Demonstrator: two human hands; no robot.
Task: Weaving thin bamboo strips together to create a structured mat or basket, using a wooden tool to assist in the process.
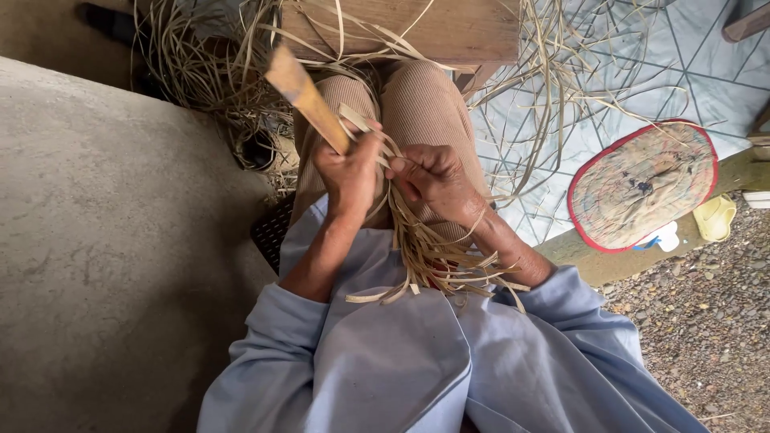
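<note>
The wooden stick [306,95] is flat and yellowish-brown; it points up and to the left, tilted, and its lower end is hidden inside the closed left hand [349,172]. The bundle of pale bamboo strips [425,248] is thin and flat; it passes between both hands, gripped by the right hand [437,180], and its loose ends fan out over the lap

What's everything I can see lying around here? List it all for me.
Wooden stick: one, yellow-brown, gripped in the left hand.
Loose strips: a bundle, pale tan, across the lap.
Strip pile: many, tan, on the floor ahead.
Wooden bench: one, brown, top centre.
Woven fan: one, tan with red rim, on the right.
Gravel: grey, lower right.
Concrete slab: grey, left.
Left hand: closed on the stick.
Right hand: pinching strips.
</note>
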